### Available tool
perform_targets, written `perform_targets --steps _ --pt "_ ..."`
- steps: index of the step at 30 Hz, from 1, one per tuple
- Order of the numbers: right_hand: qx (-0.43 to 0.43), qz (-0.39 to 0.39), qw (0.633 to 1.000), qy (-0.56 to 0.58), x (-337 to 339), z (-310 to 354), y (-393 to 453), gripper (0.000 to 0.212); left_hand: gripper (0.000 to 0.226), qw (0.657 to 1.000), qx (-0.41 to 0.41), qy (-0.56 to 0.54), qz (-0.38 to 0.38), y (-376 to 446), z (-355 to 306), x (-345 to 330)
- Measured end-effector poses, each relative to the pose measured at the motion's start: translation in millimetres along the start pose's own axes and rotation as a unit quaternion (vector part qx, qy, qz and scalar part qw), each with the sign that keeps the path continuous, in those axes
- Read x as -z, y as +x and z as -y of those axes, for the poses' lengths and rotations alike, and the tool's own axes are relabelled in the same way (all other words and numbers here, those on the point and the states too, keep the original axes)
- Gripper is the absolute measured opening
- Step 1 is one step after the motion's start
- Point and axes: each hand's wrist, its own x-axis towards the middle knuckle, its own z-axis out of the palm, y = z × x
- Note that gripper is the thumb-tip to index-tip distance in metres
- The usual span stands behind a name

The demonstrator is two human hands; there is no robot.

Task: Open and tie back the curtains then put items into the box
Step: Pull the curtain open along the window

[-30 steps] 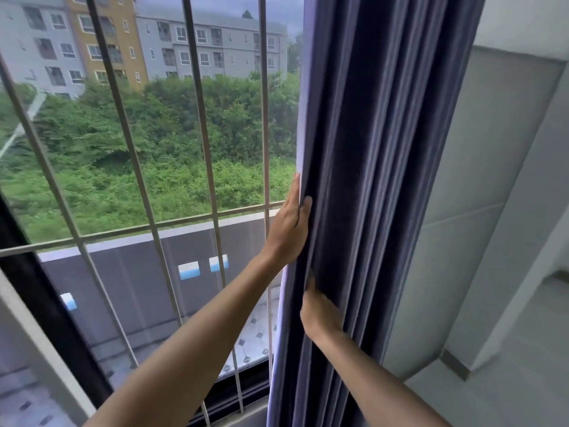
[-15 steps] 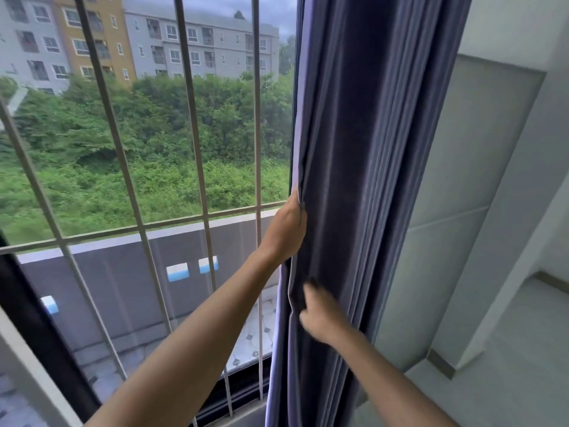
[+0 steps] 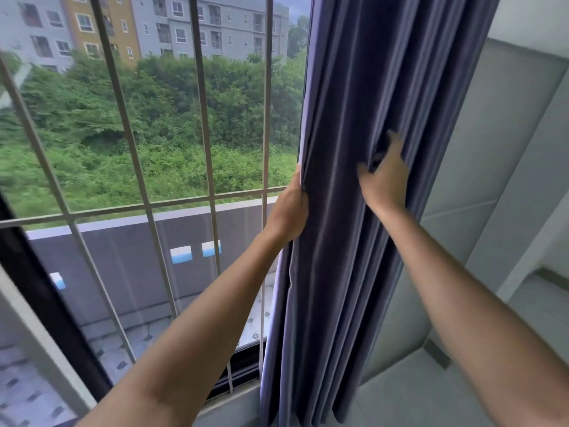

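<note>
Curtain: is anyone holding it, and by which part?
Yes. The left hand grips the curtain at its window-side edge; the right hand clutches its middle folds.

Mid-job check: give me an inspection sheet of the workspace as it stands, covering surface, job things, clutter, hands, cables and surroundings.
Surface: no table or worktop in view; pale floor at lower right.
Job's things: blue-grey curtain gathered into folds at the window's right side; no tie-back, box or items seen.
Clutter: nothing seen.
Hands: left hand grips the curtain's window-side edge; right hand has fingers tucked into the folds, higher and further right.
Cables: nothing seen.
Surroundings: metal window bars, green bushes and apartment blocks outside; pale wall right of the curtain.
</note>
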Motion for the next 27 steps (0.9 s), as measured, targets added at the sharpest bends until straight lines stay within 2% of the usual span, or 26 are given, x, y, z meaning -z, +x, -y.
perform_targets --steps 4,9,12,18,22,27 --pt "-0.01 0.097 0.994 -0.057 -21 -28 -36 0.026 0.045 1.0 -0.004 -0.004 0.0 -2 -1 1" --pt "-0.017 0.188 0.972 -0.141 -48 -55 -93 0.018 0.042 1.0 -0.017 -0.026 0.0 -7 -8 5" --pt "-0.01 0.215 0.953 -0.214 -56 -64 -127 0.02 0.04 0.999 -0.026 -0.032 0.002 -11 -10 7" --pt "0.019 0.247 0.932 -0.265 -63 -80 -185 0.03 0.04 0.998 -0.029 -0.049 0.013 -15 -8 2" --pt "0.014 0.246 0.94 -0.237 -64 -77 -209 0.03 0.04 0.998 -0.039 -0.057 0.006 -20 -15 -3" --pt "0.021 0.232 0.943 -0.236 -69 -70 -219 0.025 0.054 0.999 -0.021 -0.046 0.016 -20 -11 -13"
